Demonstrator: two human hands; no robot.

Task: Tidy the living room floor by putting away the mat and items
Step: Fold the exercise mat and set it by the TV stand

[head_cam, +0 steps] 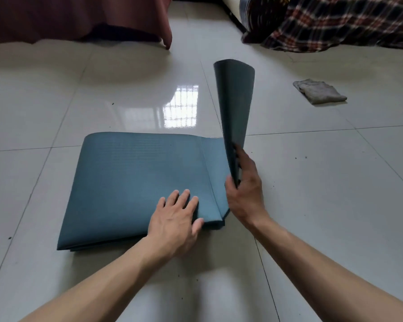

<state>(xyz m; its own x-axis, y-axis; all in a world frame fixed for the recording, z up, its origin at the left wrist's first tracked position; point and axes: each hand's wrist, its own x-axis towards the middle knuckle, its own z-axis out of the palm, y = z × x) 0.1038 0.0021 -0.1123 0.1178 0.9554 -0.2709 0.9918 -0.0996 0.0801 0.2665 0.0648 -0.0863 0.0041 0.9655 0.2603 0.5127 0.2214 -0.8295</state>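
One folded mat (135,182): left fingers (185,198) lie flat on it, right fingers (241,159) pinch its raised end.

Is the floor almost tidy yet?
Partly. Most of the blue mat lies folded in a flat stack. The left hand presses the stack while the right hand grips the last flap, standing up, not yet folded over. The mat is not put away, and a grey cloth lies on the tiled floor.

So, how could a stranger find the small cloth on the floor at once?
Look at the plaid blanket at the far right. On the white tiles before it lies a folded grey cloth. Unlike the big teal mat, it is small, pale and lies alone.
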